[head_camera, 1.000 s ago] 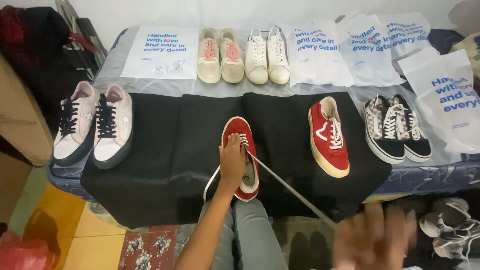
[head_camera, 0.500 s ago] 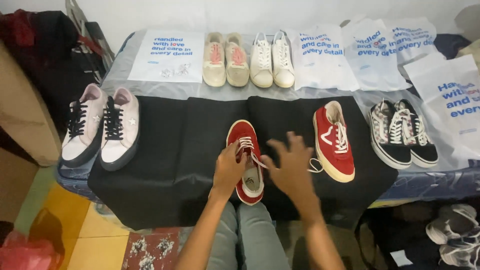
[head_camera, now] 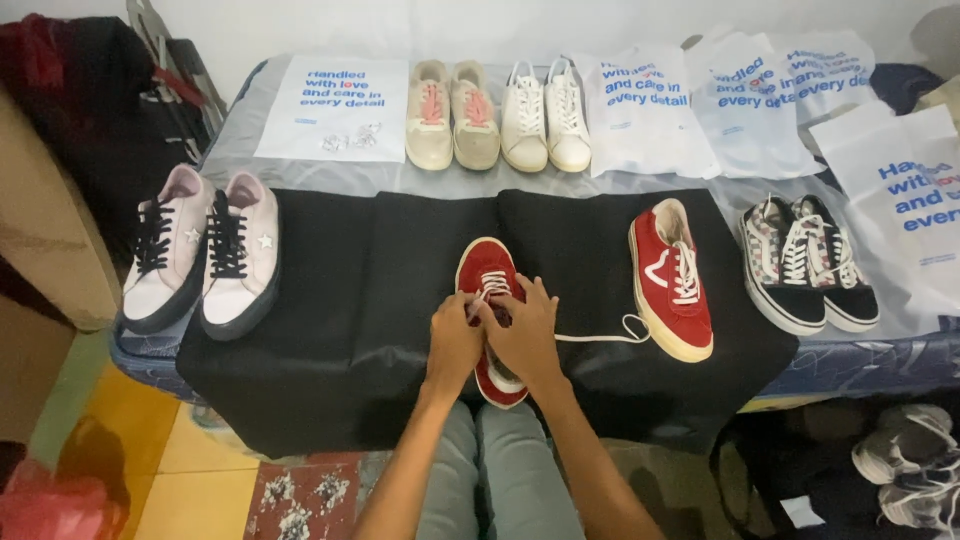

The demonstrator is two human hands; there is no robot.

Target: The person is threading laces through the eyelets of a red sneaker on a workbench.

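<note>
A red shoe point(head_camera: 489, 300) was placed at the front edge of a black cloth point(head_camera: 370, 300), toe pointing away; the left hand point(head_camera: 455, 338) and the right hand point(head_camera: 524, 330) were pressed together over its laces, fingers closed on them; a white lace point(head_camera: 600, 337) was stretched to the right, towards a second red shoe point(head_camera: 671, 280); pink shoes point(head_camera: 200, 250) were seen far left.

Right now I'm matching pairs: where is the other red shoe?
In the head view, the second red shoe lies on the black cloth, right of the one under both hands, left of the patterned black pair.
</note>
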